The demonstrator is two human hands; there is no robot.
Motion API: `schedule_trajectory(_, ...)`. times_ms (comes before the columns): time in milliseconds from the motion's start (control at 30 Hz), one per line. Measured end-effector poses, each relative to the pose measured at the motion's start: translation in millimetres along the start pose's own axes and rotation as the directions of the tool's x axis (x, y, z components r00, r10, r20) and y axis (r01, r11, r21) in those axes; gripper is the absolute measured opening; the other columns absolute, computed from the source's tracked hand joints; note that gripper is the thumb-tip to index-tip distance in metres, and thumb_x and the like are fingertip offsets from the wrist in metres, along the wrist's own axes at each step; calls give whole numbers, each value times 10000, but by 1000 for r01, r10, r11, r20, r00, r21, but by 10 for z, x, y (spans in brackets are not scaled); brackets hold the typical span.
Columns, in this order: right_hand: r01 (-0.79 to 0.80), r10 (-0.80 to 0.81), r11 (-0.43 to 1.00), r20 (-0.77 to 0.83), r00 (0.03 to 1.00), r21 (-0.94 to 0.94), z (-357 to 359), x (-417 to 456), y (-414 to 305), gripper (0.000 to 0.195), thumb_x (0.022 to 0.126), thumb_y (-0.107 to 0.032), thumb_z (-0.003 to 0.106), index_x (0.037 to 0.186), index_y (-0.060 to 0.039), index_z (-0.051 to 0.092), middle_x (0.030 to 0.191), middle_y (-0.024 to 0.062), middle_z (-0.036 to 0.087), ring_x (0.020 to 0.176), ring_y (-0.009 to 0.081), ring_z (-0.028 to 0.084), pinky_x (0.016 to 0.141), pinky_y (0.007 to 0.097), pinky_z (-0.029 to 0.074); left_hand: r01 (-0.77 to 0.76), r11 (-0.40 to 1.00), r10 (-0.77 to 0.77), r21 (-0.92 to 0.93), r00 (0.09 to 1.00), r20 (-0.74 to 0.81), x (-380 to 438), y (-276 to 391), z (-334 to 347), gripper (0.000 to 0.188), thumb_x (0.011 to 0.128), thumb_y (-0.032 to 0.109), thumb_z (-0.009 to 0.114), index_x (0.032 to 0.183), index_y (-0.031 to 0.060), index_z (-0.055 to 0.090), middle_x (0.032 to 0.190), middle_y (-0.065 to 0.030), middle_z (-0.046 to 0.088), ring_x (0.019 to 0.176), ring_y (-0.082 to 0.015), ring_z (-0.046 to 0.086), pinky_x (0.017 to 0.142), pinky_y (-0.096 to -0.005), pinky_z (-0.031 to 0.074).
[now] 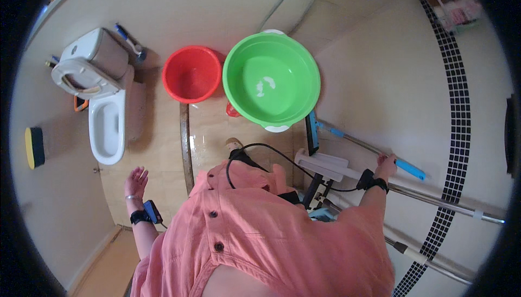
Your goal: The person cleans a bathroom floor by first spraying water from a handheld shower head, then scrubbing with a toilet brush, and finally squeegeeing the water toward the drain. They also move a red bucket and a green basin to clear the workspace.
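My right hand is closed around the metal pole of a floor squeegee, just below its blue end grip. The squeegee's blue and black head is low by the wall, close to the rim of a large green plastic basin. My left hand is held out to the left with nothing in it, fingers apart, nearest the white toilet. Each wrist wears a strapped device, and a black cable runs across my front to the right one.
A red plastic basin stands left of the green one. Beside my right arm, other poles and a pale flat mop head lean along the wall. A raised strip crosses the wet floor. A toilet brush hangs behind the toilet.
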State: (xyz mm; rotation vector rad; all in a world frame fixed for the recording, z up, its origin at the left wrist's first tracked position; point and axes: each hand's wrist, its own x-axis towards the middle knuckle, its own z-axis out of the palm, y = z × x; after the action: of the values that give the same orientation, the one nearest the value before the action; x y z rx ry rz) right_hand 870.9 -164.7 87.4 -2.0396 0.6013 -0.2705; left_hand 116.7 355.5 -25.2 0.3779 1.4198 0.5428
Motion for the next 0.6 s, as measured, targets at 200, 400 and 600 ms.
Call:
schedule_trajectory(200,-176,109,916,199,974,360,7,-130,40,273,853,-268,560,716,-36,515,580,101,568,430,171,506,395,283,429,-18,1000,18,-20,1000,-15,-61,-35,174,353,941,249,366,1214,48,463,1176,-105,569,1084,-280,553,891,-356,441)
schedule_trajectory(400,36,-66,970,120,991,239,69,-316,-181,273,803,-245,638,652,-51,520,550,71,554,424,138,488,365,275,367,-23,999,21,-33,999,-44,-233,-131,167,294,937,238,398,1137,54,509,1100,-86,609,1045,-282,577,885,-367,453)
schedule_trajectory(600,250,-287,956,309,907,153,241,-740,-457,287,824,-247,626,667,-33,517,527,75,533,394,137,474,345,269,355,-29,996,19,-89,993,-119,-413,-327,2,302,931,226,385,1125,37,519,1048,-89,632,982,-257,607,828,-337,472)
